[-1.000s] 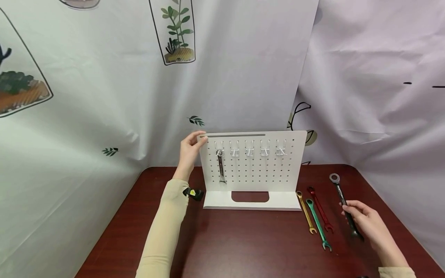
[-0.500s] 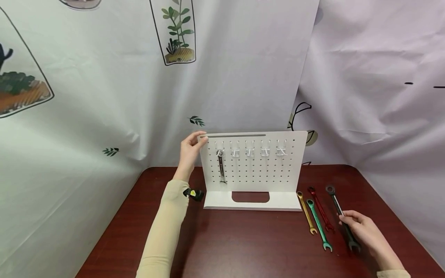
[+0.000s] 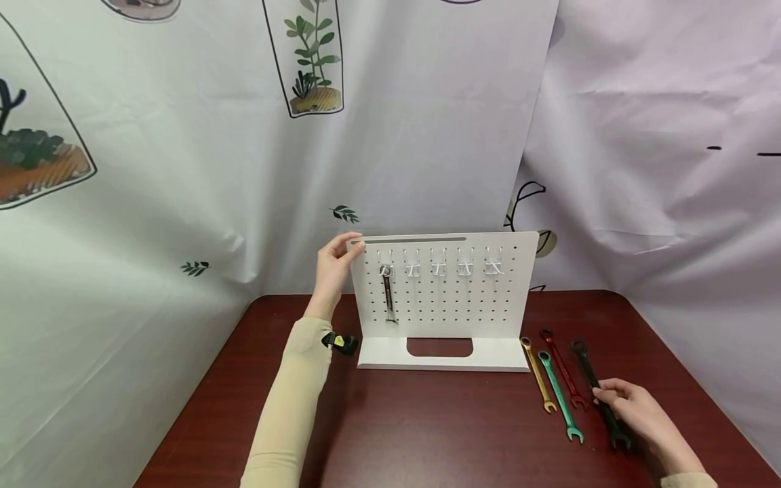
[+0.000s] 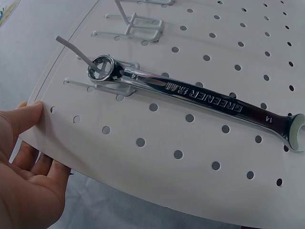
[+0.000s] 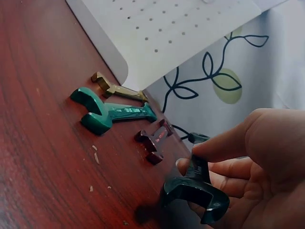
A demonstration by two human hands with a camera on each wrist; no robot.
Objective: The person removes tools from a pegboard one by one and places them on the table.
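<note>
My left hand [image 3: 332,274] pinches the upper left corner of a white pegboard [image 3: 457,301], thumb in front and fingers behind. On the board's leftmost hook hangs a shiny combination wrench [image 4: 186,93], ring end up. To the right of the board, my right hand [image 3: 637,413] holds a dark combination wrench [image 3: 587,366] by its shaft, low at the table, open jaw toward me; whether it touches the tabletop I cannot tell. Left of it lie a red wrench [image 3: 563,369], a green wrench [image 3: 560,396] and a gold wrench [image 3: 537,374].
Several white hooks [image 3: 466,268] without tools run along the board's upper part. The board's base stands on a dark red wooden table [image 3: 427,427]. A printed white cloth [image 3: 427,135] hangs behind. The gold wrench lies close to the base's right edge.
My right hand has moved slightly toward me and left, lowering the dark wrench toward the table beside the red one. The left hand stays on the board's corner.
</note>
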